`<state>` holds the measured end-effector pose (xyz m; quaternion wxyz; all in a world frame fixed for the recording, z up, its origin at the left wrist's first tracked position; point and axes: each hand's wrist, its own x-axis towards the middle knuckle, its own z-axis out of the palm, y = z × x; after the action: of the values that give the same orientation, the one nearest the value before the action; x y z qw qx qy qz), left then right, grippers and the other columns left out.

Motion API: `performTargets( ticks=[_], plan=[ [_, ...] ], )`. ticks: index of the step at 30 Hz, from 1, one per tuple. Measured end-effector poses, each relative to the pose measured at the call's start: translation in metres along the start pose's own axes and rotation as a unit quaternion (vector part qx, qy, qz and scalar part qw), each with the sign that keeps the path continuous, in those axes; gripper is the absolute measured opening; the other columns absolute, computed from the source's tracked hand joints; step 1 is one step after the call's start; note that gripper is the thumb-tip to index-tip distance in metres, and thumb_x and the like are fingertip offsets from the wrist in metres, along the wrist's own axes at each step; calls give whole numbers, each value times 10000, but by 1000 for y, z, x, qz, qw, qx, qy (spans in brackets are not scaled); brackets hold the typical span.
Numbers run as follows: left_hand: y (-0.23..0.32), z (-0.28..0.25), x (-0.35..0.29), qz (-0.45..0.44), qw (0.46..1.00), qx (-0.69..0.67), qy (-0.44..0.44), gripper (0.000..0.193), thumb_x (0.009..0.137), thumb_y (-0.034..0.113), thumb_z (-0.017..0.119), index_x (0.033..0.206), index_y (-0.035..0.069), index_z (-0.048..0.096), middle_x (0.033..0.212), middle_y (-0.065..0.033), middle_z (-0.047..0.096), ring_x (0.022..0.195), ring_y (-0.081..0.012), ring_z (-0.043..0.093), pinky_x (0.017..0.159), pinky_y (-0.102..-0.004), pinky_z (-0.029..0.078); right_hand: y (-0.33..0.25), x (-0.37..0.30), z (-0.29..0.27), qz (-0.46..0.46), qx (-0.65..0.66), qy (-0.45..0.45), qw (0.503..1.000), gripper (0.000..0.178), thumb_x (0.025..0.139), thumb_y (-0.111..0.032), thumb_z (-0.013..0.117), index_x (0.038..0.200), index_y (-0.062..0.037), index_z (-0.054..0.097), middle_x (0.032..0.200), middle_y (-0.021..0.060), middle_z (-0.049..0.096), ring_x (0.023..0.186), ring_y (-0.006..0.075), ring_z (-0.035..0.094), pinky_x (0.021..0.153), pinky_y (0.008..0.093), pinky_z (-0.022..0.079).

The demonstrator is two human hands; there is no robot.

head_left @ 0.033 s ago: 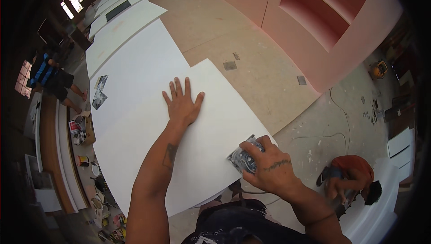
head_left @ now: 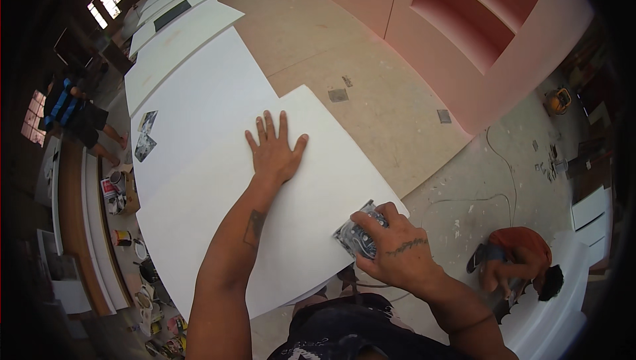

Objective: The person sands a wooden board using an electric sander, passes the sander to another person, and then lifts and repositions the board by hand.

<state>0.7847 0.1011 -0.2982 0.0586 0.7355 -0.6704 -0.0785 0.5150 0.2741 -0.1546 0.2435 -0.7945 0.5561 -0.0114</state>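
A large white board (head_left: 324,161) lies flat in front of me. My left hand (head_left: 274,156) rests palm down on it, fingers spread, holding nothing. Near the board's right edge, my right hand (head_left: 401,244) is closed over a dark, white-smudged square of sandpaper (head_left: 351,237) and presses it against the white surface. Its fingers curl round the far side of the square; whether a block lies inside is hidden. Two similar dusty pieces (head_left: 146,147) lie on the white sheet at the left edge.
More white panels (head_left: 192,22) stretch away at the far left. A pink cabinet (head_left: 450,49) stands on a tan base (head_left: 291,35). One person (head_left: 520,254) crouches at lower right; another (head_left: 76,115) stands at left. Cans and boxes (head_left: 119,191) line the left floor; a cable (head_left: 507,168) lies at right.
My left hand has shifted slightly to the right on the board, still flat and spread. The right hand and the sandpaper have moved a tiny bit left.
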Motion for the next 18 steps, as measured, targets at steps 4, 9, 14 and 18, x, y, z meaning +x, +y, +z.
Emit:
performTargets(
  ticks=[4,9,14,18],
  plan=[
    [39,9,-12,88,996,0,-1,919,1092,694,428,1783,129,209,1838,-249,136,1708,-433,82,1351,-650,-4,-1,-2,2,-24,10,-19,999,721,828,-339,869,1490,-275,591,1328,178,573,1143,373,713,812,529,636],
    [14,2,-63,200,979,-13,-26,856,1082,698,462,1771,219,293,1840,-195,192,1709,-400,114,1370,-599,40,5,5,3,-12,3,11,1000,721,832,-319,859,1498,-247,594,1356,192,584,1167,395,718,881,532,632],
    [-95,-11,-94,59,998,15,11,827,1079,699,487,1758,251,339,1838,-168,229,1708,-377,148,1375,-577,46,2,29,3,21,1,61,998,698,834,-313,850,1480,-217,605,1357,201,593,1136,413,733,923,531,621],
    [-200,-31,-125,-59,998,17,32,818,1087,663,514,1762,242,329,1840,-169,223,1707,-377,153,1372,-579,57,-11,45,5,56,-26,91,994,688,835,-321,827,1472,-199,597,1334,186,596,1106,394,742,957,521,611]
  ],
)
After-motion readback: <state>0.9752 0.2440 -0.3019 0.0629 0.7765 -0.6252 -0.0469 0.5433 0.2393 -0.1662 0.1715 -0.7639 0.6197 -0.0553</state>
